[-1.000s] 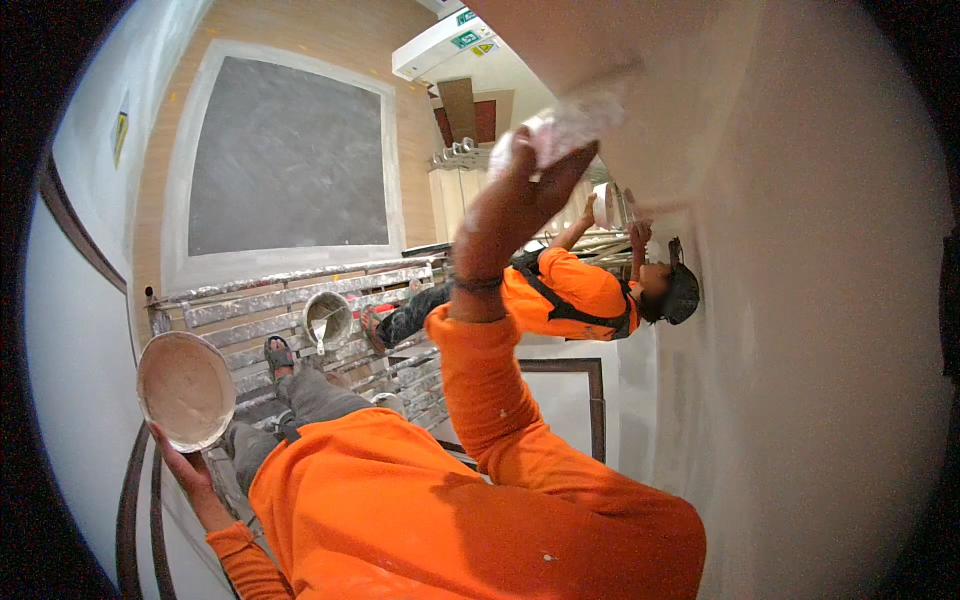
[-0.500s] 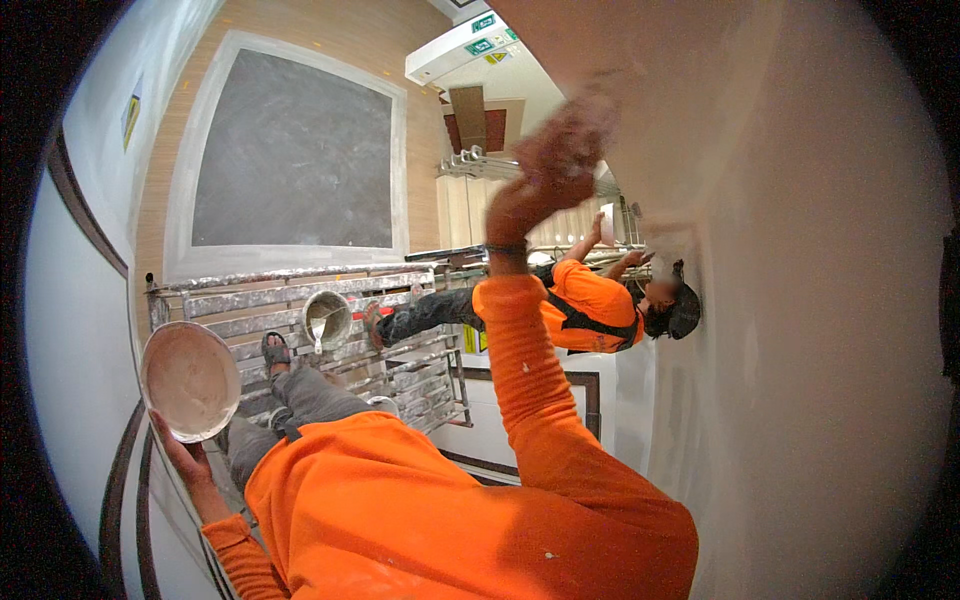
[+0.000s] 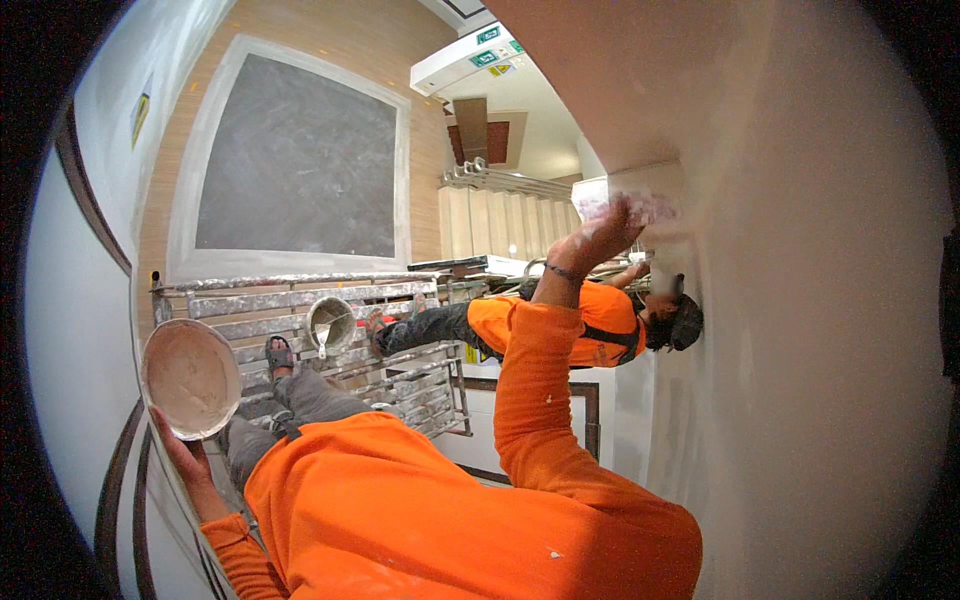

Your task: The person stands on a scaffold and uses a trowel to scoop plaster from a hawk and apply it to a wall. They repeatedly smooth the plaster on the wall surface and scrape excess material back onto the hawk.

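Observation:
My left hand (image 3: 185, 455) grips a pale round bowl (image 3: 191, 378) by its lower side, with the opening facing up at me. Pinkish-beige filler coats its inside. Raised high, my right hand (image 3: 605, 235) is closed on a flat tool (image 3: 595, 197) smeared white and pink; its exact kind is hard to make out. The tool is at the pale panel (image 3: 645, 180) by the edge of the smooth surface (image 3: 800, 250); whether it touches is unclear.
A co-worker in an orange top (image 3: 600, 325) and dark cap works close beyond my right arm. We stand on a splattered slatted platform (image 3: 240, 305). A bucket (image 3: 331, 322) with a scraper (image 3: 322, 342) stands on it by my foot. A dark panel (image 3: 300, 155) lies beyond.
My right hand has moved right and a little down, toward the pale panel, and is less blurred. The co-worker's arms have lowered. My left hand and the bowl stay put.

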`<state>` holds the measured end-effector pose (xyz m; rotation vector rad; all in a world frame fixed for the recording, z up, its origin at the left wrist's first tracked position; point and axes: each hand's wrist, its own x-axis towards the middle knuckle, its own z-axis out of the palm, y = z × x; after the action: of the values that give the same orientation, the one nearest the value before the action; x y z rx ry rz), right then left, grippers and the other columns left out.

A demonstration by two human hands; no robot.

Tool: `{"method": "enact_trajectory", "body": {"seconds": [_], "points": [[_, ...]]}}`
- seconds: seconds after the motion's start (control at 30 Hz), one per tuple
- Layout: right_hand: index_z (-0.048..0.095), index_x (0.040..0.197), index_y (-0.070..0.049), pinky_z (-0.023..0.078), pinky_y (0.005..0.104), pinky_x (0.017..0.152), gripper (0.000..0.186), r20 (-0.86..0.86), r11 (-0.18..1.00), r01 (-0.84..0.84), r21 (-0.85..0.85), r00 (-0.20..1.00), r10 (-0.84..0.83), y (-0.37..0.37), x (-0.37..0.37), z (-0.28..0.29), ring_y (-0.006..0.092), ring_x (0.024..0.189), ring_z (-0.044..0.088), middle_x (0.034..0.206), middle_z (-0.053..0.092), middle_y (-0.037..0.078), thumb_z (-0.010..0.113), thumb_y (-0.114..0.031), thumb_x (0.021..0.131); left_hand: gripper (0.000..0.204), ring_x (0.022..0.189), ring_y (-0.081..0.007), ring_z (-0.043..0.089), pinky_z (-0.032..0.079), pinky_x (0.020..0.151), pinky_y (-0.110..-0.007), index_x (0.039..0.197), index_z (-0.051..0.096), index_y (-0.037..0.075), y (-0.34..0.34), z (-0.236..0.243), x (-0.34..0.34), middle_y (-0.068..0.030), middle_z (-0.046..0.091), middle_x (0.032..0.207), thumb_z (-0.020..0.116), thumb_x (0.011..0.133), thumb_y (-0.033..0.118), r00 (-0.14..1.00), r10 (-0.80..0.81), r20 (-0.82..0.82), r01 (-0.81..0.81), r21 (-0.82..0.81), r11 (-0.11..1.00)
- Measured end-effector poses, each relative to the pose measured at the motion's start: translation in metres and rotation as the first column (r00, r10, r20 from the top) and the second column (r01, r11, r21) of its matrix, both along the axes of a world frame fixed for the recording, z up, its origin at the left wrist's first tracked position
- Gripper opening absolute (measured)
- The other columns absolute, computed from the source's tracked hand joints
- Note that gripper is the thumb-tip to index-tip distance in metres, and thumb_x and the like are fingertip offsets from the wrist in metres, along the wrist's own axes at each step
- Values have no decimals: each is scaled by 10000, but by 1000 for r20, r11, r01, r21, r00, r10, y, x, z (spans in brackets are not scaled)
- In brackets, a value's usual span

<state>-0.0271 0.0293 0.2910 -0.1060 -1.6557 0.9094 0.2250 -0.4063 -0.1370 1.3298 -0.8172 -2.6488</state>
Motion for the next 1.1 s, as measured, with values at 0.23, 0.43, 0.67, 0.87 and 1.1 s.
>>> {"method": "enact_trajectory", "body": {"seconds": [0.23, 0.43, 0.67, 0.87, 1.1], "points": [[391, 1343, 3, 405, 399, 927, 531, 114, 981, -57, 185, 993, 36, -143, -10, -8, 225, 1061, 473, 1193, 490, 143, 560, -142, 861, 690, 1285, -245, 413, 334, 1069, -392, 1412, 348, 76, -5, 8, 1, -94, 410, 1412, 542, 906, 503, 999, -1, -44, 1, -8, 1000], [464, 1370, -65, 307, 447, 992, 441, 115, 601, -181, 779, 983, 146, -217, 19, -38, 360, 1170, 448, 1289, 481, 205, 424, -107, 933, 723, 1295, -244, 402, 324, 1074, -394, 1422, 327, 61, -7, 10, 3, -104, 396, 1425, 543, 902, 515, 997, -64, -37, 61, -72, 996], [552, 1309, -196, 289, 457, 911, 454, 12, 387, -57, 920, 993, 118, -163, 35, -14, 367, 1162, 394, 1349, 442, 202, 503, -125, 863, 734, 1306, -240, 391, 311, 1083, -388, 1417, 337, 61, -9, 24, -6, -97, 400, 1429, 550, 892, 529, 988, -95, -125, 94, -11, 995], [564, 1202, -203, 290, 587, 866, 552, -11, 174, 47, 984, 978, -207, -133, -36, -46, 439, 1132, 383, 1151, 446, 171, 613, -71, 669, 746, 1303, -243, 395, 324, 1076, -386, 1414, 341, 54, -6, 12, -8, -101, 406, 1425, 555, 886, 535, 982, -89, -167, 94, 21, 995], [384, 1335, -21, 311, 465, 1015, 487, 211, 669, -205, 714, 975, 73, -112, 28, -110, 360, 1199, 426, 1317, 420, 231, 493, -108, 868, 759, 1305, -243, 393, 326, 1073, -392, 1422, 329, 66, -8, 29, 3, -100, 396, 1429, 549, 883, 551, 995, -73, -64, 70, -49, 996]]}}
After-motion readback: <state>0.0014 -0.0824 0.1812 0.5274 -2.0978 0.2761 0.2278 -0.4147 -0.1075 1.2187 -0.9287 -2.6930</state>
